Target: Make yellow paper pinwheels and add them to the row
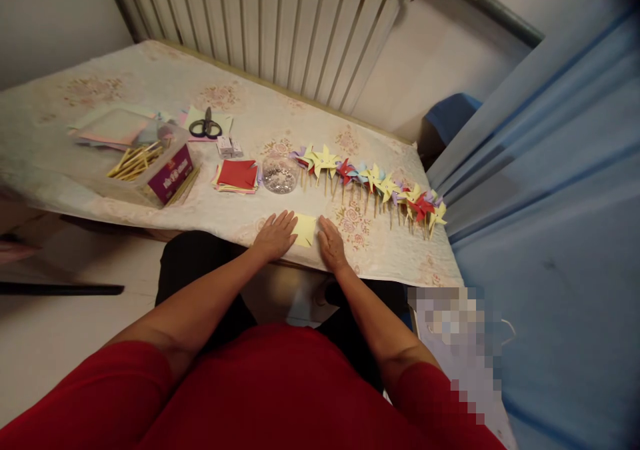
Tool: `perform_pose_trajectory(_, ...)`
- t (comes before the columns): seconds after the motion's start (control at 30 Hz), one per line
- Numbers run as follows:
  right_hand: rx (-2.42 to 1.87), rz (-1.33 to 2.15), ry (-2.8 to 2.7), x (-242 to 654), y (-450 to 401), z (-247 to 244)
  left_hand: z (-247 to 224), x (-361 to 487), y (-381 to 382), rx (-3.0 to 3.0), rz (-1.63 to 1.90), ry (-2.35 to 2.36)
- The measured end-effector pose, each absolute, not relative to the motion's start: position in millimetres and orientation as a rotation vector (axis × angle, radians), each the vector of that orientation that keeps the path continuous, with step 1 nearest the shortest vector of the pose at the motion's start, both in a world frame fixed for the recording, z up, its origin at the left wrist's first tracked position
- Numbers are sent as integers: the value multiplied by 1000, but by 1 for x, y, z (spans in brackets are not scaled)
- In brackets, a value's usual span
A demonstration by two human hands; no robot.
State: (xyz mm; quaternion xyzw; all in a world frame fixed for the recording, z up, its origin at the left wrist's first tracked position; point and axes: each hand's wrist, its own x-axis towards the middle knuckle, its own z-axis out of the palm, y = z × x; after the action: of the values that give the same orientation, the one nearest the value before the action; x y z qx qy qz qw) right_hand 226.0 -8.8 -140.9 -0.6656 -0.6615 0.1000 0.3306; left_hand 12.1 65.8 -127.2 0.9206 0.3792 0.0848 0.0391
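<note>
A yellow paper square (pixel 305 231) with slits at its corners lies flat near the table's front edge. My left hand (pixel 276 235) rests flat at its left side, fingers stretched out and the fingertips at the paper's edge. Just right of the paper, my right hand (pixel 331 242) lies on the cloth, apart from the sheet, with its fingers extended and nothing in them. Beyond the hands sit a stack of cut paper squares with a red one on top (pixel 237 175) and a clear round dish of small metallic pieces (pixel 280 175).
Several paper pinwheels (pixel 387 187) on sticks line the right of the floral-covered table (pixel 250 107). A plastic box (pixel 173 170) holds sticks at the left. Black scissors (pixel 205 127) lie on paper sheets beside small boxes (pixel 229 147). A blue curtain (pixel 545 223) hangs at the right.
</note>
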Motion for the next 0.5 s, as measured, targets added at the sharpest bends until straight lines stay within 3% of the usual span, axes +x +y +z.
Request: perform_pose_trajectory(0.5, -1919, 75, -2102, 197, 12, -127, -126, 12, 65, 2790, 258, 1170)
